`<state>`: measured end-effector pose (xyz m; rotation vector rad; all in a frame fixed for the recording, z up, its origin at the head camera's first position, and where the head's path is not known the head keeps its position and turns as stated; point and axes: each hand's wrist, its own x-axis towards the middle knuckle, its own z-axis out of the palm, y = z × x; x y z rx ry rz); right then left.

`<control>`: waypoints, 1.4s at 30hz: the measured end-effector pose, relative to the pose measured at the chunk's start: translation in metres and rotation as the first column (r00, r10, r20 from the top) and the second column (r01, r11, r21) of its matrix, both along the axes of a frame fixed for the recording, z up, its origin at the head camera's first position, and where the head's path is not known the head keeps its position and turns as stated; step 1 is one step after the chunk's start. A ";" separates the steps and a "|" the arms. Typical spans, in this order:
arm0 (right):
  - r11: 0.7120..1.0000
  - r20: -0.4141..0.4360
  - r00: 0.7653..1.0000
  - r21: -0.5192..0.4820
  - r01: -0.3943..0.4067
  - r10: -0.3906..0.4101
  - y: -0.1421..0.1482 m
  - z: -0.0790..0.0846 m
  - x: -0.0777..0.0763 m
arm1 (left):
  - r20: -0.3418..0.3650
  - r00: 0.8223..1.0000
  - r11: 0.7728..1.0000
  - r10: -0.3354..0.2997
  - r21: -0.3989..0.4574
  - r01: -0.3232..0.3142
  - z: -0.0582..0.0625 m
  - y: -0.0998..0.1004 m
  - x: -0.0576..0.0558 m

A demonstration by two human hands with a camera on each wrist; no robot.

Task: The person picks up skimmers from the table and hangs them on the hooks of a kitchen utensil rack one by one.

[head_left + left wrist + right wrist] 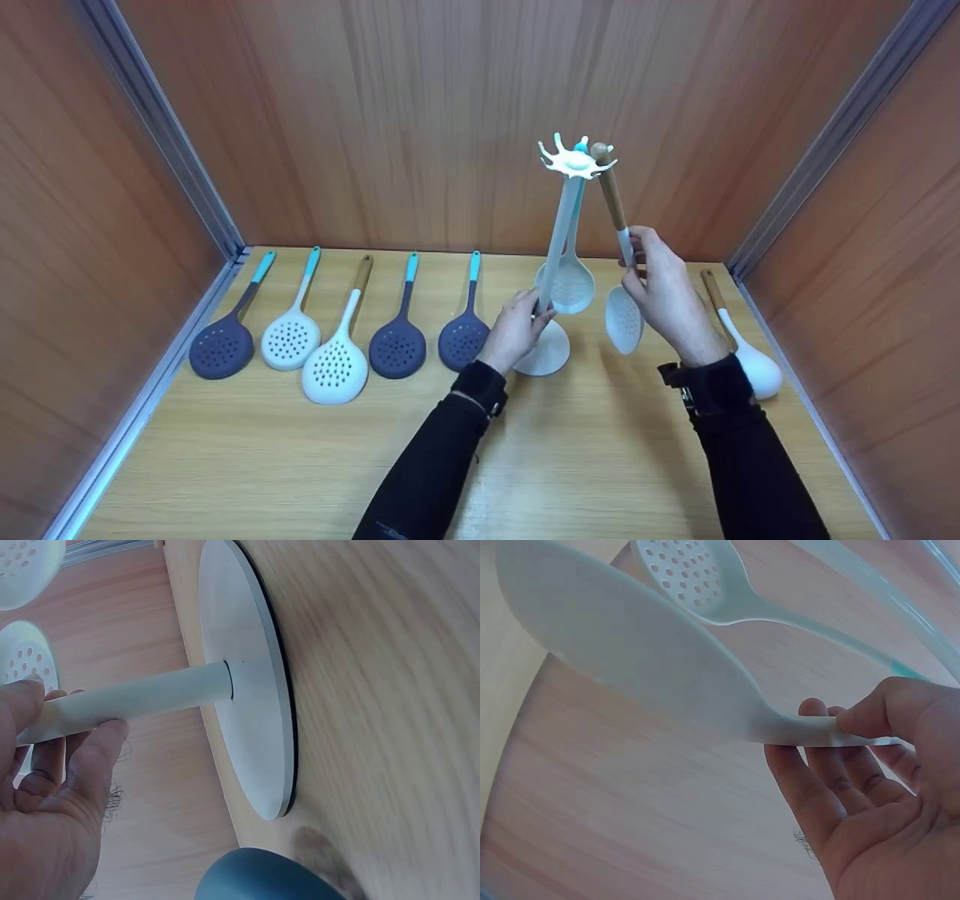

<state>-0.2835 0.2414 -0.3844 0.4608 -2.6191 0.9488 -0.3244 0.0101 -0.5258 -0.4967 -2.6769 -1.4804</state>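
Wall (420,135) — stand hooks (577,163), head-view only

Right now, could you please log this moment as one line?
Left hand: grips rack post | Right hand: holds white utensil head down, wooden handle near hooks | Hanging: white skimmer

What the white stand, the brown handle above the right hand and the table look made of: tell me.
Stand: smooth, matt-looking, perhaps painted metal or plastic, from its even pale surface. Handle: probably wood, low sheen, from its brown colour; possibly plastic. Table: smooth wood or laminate, showing fine streaky grain.
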 end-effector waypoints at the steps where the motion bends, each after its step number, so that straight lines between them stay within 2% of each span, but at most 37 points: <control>1: 1.000 0.006 1.000 0.002 -0.001 0.001 -0.001 -0.001 0.000 | 0.005 1.000 1.000 0.003 -0.001 -0.003 0.000 0.000 0.000; 19: 1.000 0.083 0.996 -0.004 0.006 -0.006 -0.011 -0.014 -0.015 | 0.025 1.000 1.000 0.010 -0.022 -0.010 0.000 0.000 -0.002; 27: 1.000 0.046 0.999 -0.010 -0.005 0.006 -0.013 -0.020 -0.023 | -0.020 1.000 1.000 -0.014 -0.020 0.013 -0.002 -0.001 -0.002; 33: 1.000 0.051 0.999 0.004 -0.003 0.003 -0.012 -0.019 -0.024 | 0.032 0.999 1.000 -0.008 -0.003 0.008 0.000 0.001 -0.003; 42: 1.000 0.094 0.996 -0.028 0.009 -0.007 -0.008 -0.023 -0.022 | 0.020 1.000 1.000 -0.016 0.012 0.016 -0.002 0.000 -0.004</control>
